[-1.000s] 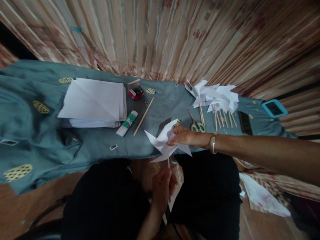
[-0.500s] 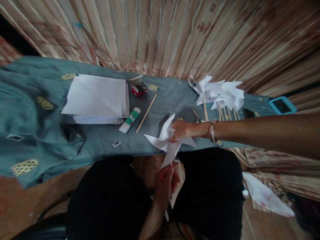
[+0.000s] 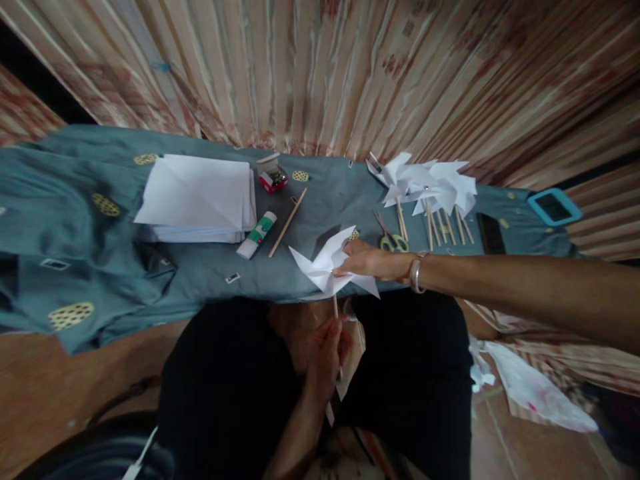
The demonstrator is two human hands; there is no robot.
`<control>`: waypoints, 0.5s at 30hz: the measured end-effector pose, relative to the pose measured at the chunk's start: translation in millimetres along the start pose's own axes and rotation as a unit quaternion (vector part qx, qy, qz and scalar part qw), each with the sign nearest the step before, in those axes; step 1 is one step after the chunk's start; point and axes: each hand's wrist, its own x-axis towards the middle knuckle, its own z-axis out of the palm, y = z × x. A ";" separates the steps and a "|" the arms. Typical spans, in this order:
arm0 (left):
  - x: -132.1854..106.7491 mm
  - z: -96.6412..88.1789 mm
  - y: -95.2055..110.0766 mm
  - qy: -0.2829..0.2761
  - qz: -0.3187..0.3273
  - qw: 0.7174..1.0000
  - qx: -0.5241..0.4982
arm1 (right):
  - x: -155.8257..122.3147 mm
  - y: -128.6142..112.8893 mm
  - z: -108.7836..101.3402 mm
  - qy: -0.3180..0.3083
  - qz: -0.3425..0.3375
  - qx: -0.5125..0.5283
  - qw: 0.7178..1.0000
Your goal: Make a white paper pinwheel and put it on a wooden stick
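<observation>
A white paper pinwheel (image 3: 327,265) stands on a thin wooden stick (image 3: 336,308) over the near edge of the table. My left hand (image 3: 327,352) is closed round the lower part of that stick, above my lap. My right hand (image 3: 367,262), with a silver bangle at the wrist, reaches in from the right. Its fingertips pinch the middle of the pinwheel's blades.
On the blue-grey cloth (image 3: 75,233) lie a stack of white paper (image 3: 197,199), a glue stick (image 3: 256,235), a loose wooden stick (image 3: 287,222), a small red box (image 3: 273,179), green-handled scissors (image 3: 393,240), several finished pinwheels (image 3: 425,187), a dark phone (image 3: 489,233) and a blue-cased device (image 3: 554,207). A striped curtain hangs behind.
The pinwheel has turned a little under my right fingers. The camera view shifted slightly; both hands keep their hold.
</observation>
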 end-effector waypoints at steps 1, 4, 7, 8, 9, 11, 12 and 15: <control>0.3 -0.1 -1.4 -0.004 0.002 1.000 -0.010 | -0.2 -1.4 0.1 0.000 0.013 -0.002 1.000; 0.9 -0.7 -4.3 -0.013 0.007 0.999 -0.034 | -2.0 -6.5 -0.7 -0.007 0.035 0.008 0.999; 0.6 -0.6 -3.8 -0.006 0.007 0.999 -0.048 | -4.5 -7.2 -1.5 -0.017 0.056 0.048 0.997; 0.2 -0.3 -3.0 -0.004 0.005 0.999 -0.053 | -5.1 -6.3 -1.7 -0.020 0.061 0.062 0.996; -0.4 0.2 -2.0 -0.003 0.004 0.998 -0.056 | -5.5 -5.0 -2.0 -0.023 0.062 0.075 0.995; -2.1 1.6 0.5 0.000 0.000 0.998 -0.058 | -6.2 -2.2 -3.0 -0.031 0.056 0.104 0.993; -3.1 2.3 1.9 0.002 -0.002 0.998 -0.056 | -6.7 -1.1 -4.0 -0.035 0.051 0.120 0.991; -6.2 4.2 6.1 0.009 -0.003 0.999 -0.046 | -9.2 0.9 -8.8 -0.049 0.029 0.168 0.984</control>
